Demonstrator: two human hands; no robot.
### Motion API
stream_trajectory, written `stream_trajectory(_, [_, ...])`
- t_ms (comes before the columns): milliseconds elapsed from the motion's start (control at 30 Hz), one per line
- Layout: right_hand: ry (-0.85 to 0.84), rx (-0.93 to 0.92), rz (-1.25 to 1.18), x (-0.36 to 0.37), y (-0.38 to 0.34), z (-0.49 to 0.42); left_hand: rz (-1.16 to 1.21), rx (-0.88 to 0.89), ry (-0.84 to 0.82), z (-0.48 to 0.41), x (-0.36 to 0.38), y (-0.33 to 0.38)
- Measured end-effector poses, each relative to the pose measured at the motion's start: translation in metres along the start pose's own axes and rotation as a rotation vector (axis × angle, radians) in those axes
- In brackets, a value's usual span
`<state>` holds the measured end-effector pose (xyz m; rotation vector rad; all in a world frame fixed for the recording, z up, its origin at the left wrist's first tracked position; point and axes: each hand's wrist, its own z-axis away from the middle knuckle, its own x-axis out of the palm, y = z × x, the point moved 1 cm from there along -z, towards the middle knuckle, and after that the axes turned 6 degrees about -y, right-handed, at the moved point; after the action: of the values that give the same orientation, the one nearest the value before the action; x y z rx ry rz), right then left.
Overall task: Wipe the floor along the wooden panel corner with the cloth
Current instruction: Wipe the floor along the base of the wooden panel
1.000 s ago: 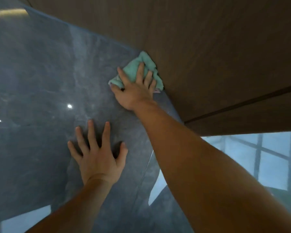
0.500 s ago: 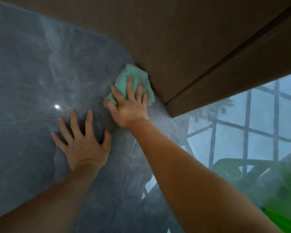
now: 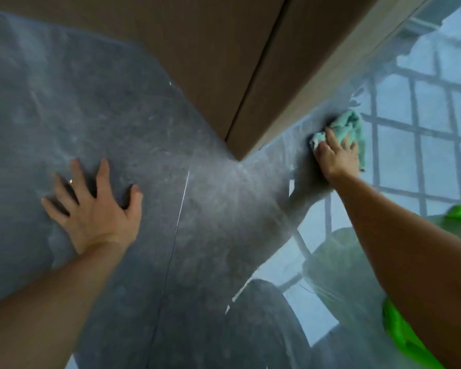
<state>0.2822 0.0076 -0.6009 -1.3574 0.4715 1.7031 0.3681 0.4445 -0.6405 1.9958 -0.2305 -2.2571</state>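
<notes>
Head view: right hand (image 3: 336, 153) pressed cloth (image 3: 350, 126) on floor (image 3: 224, 209), panel (image 3: 290, 102) just left; should hug that edge. Left hand (image 3: 96, 206) lay flat, empty.

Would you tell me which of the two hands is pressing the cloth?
The right hand presses the teal cloth; the left hand lies bare on the floor.

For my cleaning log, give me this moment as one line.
right hand: pressing teal cloth on floor right of wooden panel corner | left hand: flat, bracing
</notes>
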Motion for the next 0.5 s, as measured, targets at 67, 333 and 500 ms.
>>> stream_trajectory(67, [-0.019,-0.181,-0.009,0.013,-0.032,0.011,-0.001,-0.009,0.004,-0.001,-0.001,0.001])
stream_trajectory(333, [-0.336,-1.263,0.340,0.036,-0.019,0.118,0.024,-0.011,0.007,0.000,-0.003,0.002])
stream_trajectory(500, [-0.222,-0.710,0.074,-0.009,-0.029,0.016,-0.035,0.000,0.019,-0.002,0.001,0.004])
